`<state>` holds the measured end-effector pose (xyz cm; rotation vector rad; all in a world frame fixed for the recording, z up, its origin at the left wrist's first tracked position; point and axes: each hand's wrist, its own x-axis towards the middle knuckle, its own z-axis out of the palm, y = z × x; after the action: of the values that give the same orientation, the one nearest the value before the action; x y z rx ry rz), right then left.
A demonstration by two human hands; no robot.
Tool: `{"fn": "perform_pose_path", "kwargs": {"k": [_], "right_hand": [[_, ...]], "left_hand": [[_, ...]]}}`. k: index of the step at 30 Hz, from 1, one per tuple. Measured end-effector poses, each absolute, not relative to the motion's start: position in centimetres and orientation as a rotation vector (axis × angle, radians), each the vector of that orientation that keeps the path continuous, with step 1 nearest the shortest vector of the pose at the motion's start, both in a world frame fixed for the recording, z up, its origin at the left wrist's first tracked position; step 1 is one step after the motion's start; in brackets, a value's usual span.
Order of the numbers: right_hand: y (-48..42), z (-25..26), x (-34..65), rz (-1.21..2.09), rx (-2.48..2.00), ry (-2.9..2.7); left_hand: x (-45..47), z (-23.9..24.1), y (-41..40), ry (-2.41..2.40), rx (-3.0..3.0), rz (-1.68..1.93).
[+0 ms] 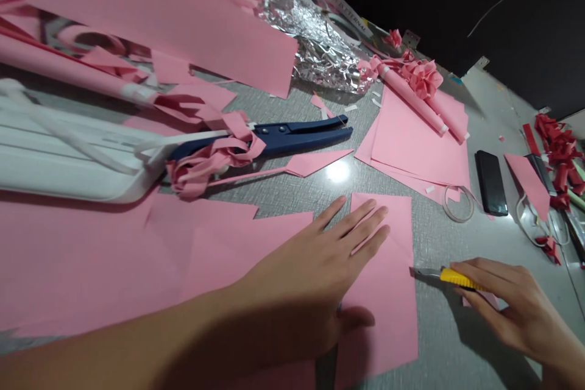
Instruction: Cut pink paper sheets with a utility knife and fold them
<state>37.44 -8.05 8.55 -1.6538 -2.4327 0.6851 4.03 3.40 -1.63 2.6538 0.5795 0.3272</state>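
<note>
"Pink paper first: the flat rectangular pink sheet (393, 317) lies in front of you on the grey, finely streaked tabletop (436, 244), just right of the larger overlapping pink sheets (91, 256). How are you keeping it there?"

"Your left hand (340, 250) is palm down, fingers spread wide over its upper part, thumb lower on it. You press rather than grip. Your right hand (516, 304) is closed around the yellow-handled craft knife (452, 277), metal blade pointing at the sheet's right edge. I can't tell whether the tip touches the paper."

"So what could go wrong for you?"

"A slip, mainly. The blade faces your left hand, so too hard a push could send it across the paper toward your fingers. Your pressure seems to sit high, too; the lower end might swivel if the blade drags, leaving a crooked or torn edge."

"And around your knife hand?"

"You have a small pink paper scrap (479, 300) beneath it, which could snag your stroke. Reach wide and you might knock the clear ring of tape (470, 210) or the black rectangular phone (492, 183) farther up. Bearing down could also scratch the tabletop."
</note>
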Motion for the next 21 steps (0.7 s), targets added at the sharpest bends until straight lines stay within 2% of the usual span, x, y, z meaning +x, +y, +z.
{"fn": "perform_pose_path", "kwargs": {"k": [11, 14, 18, 21], "right_hand": [[-8.0, 8.9, 38.0, 0.714, -1.64, -2.34], [-8.1, 8.9, 38.9, 0.634, -1.631, -2.244], [-7.8, 7.7, 38.7, 0.48, -1.591, -2.052], [-7.4, 6.1, 37.3, 0.493, -1.564, -1.954]], "left_hand": [[4.3, 1.1, 4.4, 0.577, 2.548, -0.024], [4.4, 1.5, 4.5, 0.579, 2.536, -0.048], [4.6, 2.1, 4.6, 0.61, 2.528, -0.081], [4.7, 2.3, 4.7, 0.623, 2.522, -0.106]]}}
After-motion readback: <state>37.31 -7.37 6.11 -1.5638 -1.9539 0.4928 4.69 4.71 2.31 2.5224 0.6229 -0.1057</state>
